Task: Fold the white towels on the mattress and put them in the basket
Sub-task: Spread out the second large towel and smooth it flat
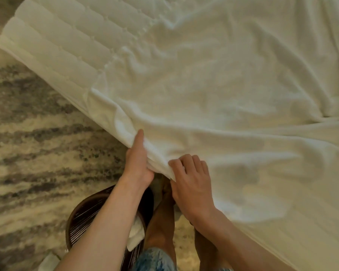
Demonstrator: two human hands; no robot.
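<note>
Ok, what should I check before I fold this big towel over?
1. Left hand grips the towel edge: ok.
2. Right hand pinches the same edge: ok.
3. Towel smooth on the mattress: not ok, wrinkled.
4. Towel's far edge free: cannot tell, beyond the picture.
5. Basket close by, on the floor: ok.
6. Room left in basket: cannot tell, the arm hides much; one white cloth shows inside.

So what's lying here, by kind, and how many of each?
White towels: 2, the spread towel and a second towel inside the basket
Baskets: 1
Mattress: 1
Hands: 2, left hand and right hand, both gripping the spread towel
Total: 6
</note>
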